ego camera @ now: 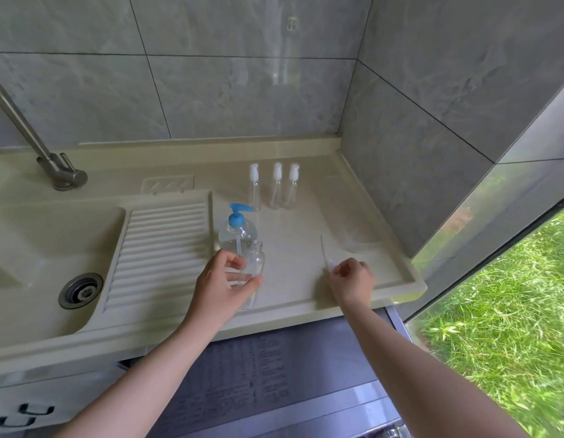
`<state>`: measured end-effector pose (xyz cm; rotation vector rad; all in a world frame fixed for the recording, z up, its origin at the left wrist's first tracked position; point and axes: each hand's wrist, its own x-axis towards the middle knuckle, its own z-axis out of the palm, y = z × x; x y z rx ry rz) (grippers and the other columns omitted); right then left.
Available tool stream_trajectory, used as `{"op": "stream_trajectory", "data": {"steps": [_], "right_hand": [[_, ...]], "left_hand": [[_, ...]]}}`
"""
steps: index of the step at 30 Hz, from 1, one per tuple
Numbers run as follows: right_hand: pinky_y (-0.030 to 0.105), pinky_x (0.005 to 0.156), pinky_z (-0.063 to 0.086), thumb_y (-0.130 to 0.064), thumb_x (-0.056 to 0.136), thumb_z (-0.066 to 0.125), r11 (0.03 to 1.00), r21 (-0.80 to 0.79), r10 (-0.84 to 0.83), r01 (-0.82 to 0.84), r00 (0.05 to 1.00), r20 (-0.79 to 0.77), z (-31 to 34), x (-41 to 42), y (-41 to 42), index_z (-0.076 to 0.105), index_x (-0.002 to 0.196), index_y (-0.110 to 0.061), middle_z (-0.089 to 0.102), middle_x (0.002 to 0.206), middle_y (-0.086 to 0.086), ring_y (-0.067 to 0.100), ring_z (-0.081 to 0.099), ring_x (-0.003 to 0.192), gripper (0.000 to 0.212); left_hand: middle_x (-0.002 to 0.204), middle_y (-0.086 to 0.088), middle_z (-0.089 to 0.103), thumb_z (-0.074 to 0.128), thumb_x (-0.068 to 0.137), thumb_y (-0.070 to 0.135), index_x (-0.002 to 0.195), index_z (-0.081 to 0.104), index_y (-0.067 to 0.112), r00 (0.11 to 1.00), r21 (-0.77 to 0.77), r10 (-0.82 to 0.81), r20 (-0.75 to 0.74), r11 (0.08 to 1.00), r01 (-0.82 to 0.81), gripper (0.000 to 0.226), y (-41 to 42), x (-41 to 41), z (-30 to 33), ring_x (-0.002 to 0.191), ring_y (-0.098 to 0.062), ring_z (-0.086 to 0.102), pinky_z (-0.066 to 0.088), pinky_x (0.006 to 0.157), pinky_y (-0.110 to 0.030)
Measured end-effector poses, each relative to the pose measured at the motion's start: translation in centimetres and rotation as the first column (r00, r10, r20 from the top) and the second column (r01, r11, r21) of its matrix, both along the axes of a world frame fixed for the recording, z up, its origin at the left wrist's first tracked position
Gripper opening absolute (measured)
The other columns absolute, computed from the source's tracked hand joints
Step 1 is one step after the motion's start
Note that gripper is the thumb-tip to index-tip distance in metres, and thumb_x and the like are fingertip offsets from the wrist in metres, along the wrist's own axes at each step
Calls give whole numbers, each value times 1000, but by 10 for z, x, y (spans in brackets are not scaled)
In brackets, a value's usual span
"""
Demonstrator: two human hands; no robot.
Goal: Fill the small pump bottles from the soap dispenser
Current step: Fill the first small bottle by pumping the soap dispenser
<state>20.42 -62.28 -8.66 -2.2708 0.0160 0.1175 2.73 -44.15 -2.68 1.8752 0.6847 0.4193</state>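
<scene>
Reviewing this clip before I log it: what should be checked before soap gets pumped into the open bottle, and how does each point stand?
1. Open bottle has its cap off: ok.
2. Left hand holds that bottle upright: ok.
3. Bottle mouth under the soap dispenser spout: not ok, the mouth sits beside the dispenser's body, below the spout.
4. Right hand free to press the dispenser: not ok, it pinches the removed pump.
5. Three capped bottles waiting upright: ok.
6. Soap left in dispenser: cannot tell.

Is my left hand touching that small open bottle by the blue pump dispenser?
Touching. The head view shows the left hand with fingers and thumb wrapped round the small open bottle.
</scene>
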Motion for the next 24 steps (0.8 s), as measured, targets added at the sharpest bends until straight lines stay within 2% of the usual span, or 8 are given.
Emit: {"op": "stream_trajectory", "data": {"steps": [3,6,9,12,14,17,19,24], "right_hand": [[23,72,35,-4,83,59,999,-28,46,-45,999,28,-3,1,-2,60,74,-16,53,96,5,24,53,84,15],[32,81,39,-15,81,71,988,-134,99,-80,985,141,-3,-1,-2,63,80,-20,51,96,-1,22,49,93,9],[31,77,42,-11,82,73,985,20,160,-172,949,272,19,-4,15,64,80,-24,54,91,-1,17,53,86,16],[19,72,42,-5,82,72,936,109,268,-336,876,402,56,-2,50,69,87,-22,62,86,-1,3,55,74,18],[16,71,44,-4,84,69,876,112,385,-469,821,422,83,0,77,74,99,-18,68,88,-3,2,60,76,21],[4,75,42,-5,88,68,724,-20,630,-689,650,425,114,3,112,72,117,-15,70,101,0,6,63,85,30],[2,74,40,-8,90,69,629,-135,740,-765,537,404,125,5,131,70,123,-12,70,106,4,10,64,85,34],[19,82,46,-16,89,74,522,-341,851,-782,447,276,141,7,160,72,121,-11,75,101,8,20,70,86,32]], "left_hand": [[102,6,62,84,77,22,94,54,21,1000,-11,-1,-3,1000,1,35,-2,0,2,81,2,68,49,73,-25],[102,5,62,83,77,21,95,53,21,1000,-24,-1,-8,1000,1,35,-1,0,3,83,0,68,48,72,-22],[104,5,62,82,78,17,97,53,20,1000,-26,21,7,999,-20,35,2,0,3,85,-3,67,46,67,-11],[106,6,62,81,79,19,98,52,20,999,-14,48,5,999,-48,34,7,-2,4,88,-9,67,48,70,-19],[105,7,62,80,80,26,98,52,23,998,-1,63,-13,998,-63,34,11,-4,5,91,-15,65,50,72,-30],[103,4,63,77,81,33,98,50,27,996,0,77,-51,997,-78,33,17,-6,7,79,-16,60,46,64,-33],[103,3,64,77,81,32,99,49,28,993,-9,104,-59,994,-104,33,21,-8,9,75,-14,58,45,61,-32],[111,10,64,77,81,26,101,50,23,987,-1,148,-61,989,-149,33,32,-13,9,94,-5,62,50,79,-33]]}}
